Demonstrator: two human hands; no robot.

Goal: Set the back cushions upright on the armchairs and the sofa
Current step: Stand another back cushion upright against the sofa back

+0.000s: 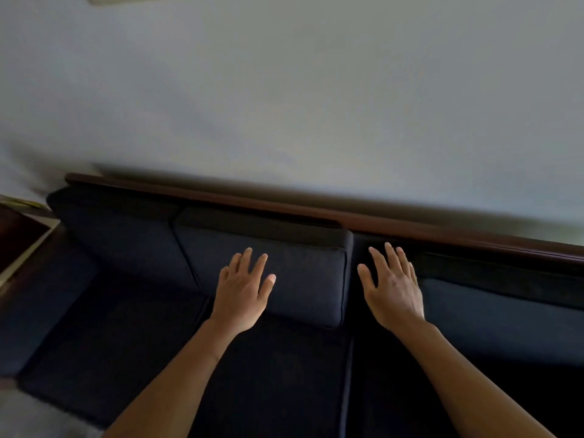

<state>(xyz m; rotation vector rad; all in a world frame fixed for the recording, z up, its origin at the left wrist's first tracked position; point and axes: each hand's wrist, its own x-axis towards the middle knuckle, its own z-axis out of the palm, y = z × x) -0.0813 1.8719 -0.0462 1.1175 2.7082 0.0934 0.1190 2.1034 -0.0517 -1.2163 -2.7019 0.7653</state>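
Navy cloth lies under straight, spread fingers (261, 267): left hand (241, 289) on or just above the middle cushion (306, 279), right hand (393, 289) past its edge, both holding nothing. The cushion leans against the sofa (126, 343) back. It is probably soft and light, best gripped at the top corners.

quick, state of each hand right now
Left hand: open, fingers spread over the middle back cushion, holding nothing.
Right hand: open, fingers spread, holding nothing.

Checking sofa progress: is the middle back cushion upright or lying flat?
Upright: the middle back cushion stands against the wooden rail, top edge just below it, left hand at its front.
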